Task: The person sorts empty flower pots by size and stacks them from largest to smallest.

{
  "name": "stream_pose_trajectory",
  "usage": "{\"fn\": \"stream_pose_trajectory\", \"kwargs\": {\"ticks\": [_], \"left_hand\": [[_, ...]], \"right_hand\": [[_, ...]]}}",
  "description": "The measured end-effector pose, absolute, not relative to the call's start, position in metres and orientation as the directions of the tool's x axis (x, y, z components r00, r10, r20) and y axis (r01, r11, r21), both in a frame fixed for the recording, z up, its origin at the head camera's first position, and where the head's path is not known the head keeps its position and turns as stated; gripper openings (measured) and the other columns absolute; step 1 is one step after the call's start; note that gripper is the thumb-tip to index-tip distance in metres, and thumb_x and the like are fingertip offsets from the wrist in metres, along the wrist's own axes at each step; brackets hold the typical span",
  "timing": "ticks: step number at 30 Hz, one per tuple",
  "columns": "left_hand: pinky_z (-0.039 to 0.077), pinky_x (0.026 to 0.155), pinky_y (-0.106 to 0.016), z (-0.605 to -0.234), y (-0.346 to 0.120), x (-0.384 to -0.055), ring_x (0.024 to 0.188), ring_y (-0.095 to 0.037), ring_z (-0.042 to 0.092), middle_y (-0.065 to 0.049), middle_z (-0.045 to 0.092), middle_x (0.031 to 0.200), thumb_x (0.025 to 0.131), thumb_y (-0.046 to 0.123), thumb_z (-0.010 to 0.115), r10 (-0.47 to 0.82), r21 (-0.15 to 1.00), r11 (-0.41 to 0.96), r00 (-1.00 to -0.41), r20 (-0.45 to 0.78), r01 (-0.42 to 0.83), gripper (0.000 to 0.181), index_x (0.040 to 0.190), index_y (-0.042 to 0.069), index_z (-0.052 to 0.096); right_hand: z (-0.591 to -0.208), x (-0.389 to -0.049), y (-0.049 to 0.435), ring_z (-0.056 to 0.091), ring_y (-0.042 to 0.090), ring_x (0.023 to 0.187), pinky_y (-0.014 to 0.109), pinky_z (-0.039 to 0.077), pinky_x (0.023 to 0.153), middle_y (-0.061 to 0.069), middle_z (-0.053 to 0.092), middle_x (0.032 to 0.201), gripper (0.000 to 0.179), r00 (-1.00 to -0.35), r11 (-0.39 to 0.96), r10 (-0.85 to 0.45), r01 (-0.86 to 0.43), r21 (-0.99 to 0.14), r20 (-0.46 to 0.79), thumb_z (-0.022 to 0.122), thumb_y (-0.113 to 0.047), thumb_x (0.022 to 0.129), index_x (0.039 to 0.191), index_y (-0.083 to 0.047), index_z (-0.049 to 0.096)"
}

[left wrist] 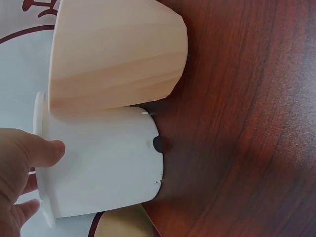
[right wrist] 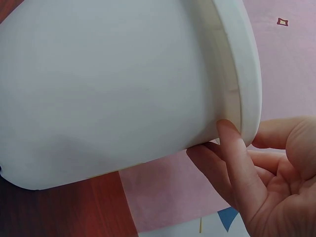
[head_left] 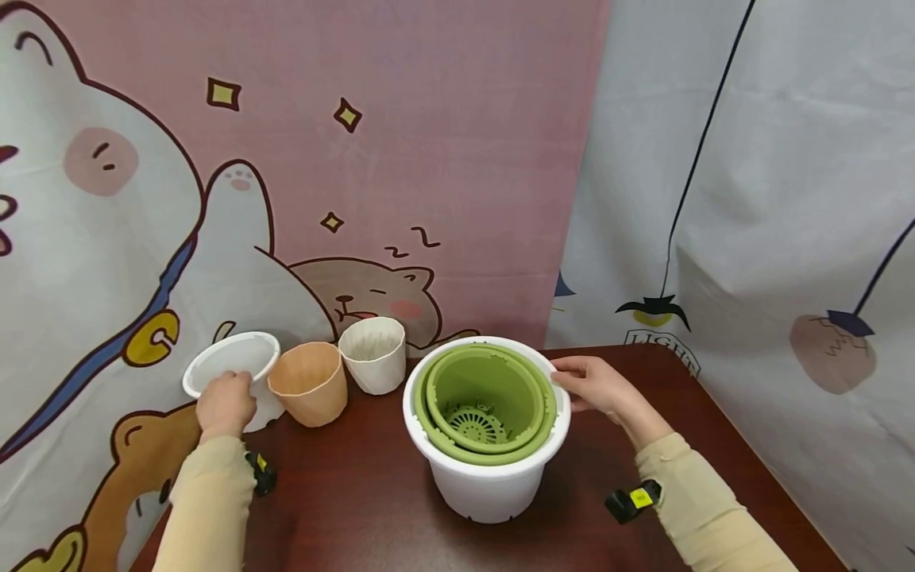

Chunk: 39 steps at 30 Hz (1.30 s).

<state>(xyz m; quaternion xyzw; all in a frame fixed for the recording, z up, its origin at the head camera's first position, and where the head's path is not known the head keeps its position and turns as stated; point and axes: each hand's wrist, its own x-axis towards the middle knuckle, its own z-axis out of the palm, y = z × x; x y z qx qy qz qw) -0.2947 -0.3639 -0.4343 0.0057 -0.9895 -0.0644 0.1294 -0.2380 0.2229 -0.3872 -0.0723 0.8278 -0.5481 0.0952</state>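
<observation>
Plastic, by the look of it, forms the large white pot, which stands upright on the dark worktop with an outer green pot and an inner green pot nested inside it. The right hand pinches its rim at the right side, a fingertip tucked beneath the overhanging lip. At the far left of the row, the left hand grips the near rim of the small white pot, thumb pressed against the outer wall; whether that pot's base sits fully flat, I cannot tell. Just beside it is the peach pot, then the cream pot, both faceted. All of them should be light and fairly stiff, the walls giving a little under a squeeze; the large one is probably the heaviest, since it bears two others. The smooth tapered sides could slip through the fingers, so the rolled rim looks the surest hold, ideally at opposite points, because a one-sided pull may tip the loosely seated green pair.
</observation>
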Motion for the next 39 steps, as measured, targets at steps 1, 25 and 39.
{"fn": "stream_pose_trajectory", "kwargs": {"ticks": [1,25,39], "left_hand": [[0.047,0.060,-0.061,-0.434,-0.364,-0.295,0.078,-0.053,0.057,-0.029,0.058,0.085,0.077,-0.001,0.067,-0.037,0.135,0.991,-0.967,0.253,-0.003,0.015,0.088,-0.008,0.061],[0.045,0.060,-0.063,-0.434,-0.368,-0.274,0.074,-0.047,0.061,-0.024,0.066,0.082,0.083,-0.003,0.056,-0.120,0.213,0.974,-0.978,0.173,-0.082,0.007,0.085,0.003,0.061],[0.047,0.053,-0.058,-0.435,-0.367,-0.264,0.072,-0.044,0.062,-0.025,0.066,0.084,0.086,-0.004,0.053,-0.102,0.208,0.976,-0.977,0.186,-0.062,0.016,0.094,0.003,0.064]], "right_hand": [[-0.387,-0.238,0.223,0.069,0.021,0.084,0.038,0.061,0.070,0.023,0.065,0.113,0.045,-0.971,0.390,-0.224,-0.016,-0.921,-0.078,0.058,-0.012,0.100,0.136,0.013,0.049],[-0.388,-0.237,0.223,0.069,0.021,0.084,0.039,0.061,0.069,0.025,0.064,0.116,0.046,-0.972,0.392,-0.224,-0.021,-0.920,-0.073,0.058,-0.013,0.100,0.137,0.013,0.048],[-0.388,-0.236,0.224,0.069,0.021,0.084,0.038,0.061,0.069,0.025,0.064,0.116,0.047,-0.972,0.387,-0.229,-0.032,-0.922,-0.062,0.059,-0.012,0.100,0.136,0.014,0.048]]}}
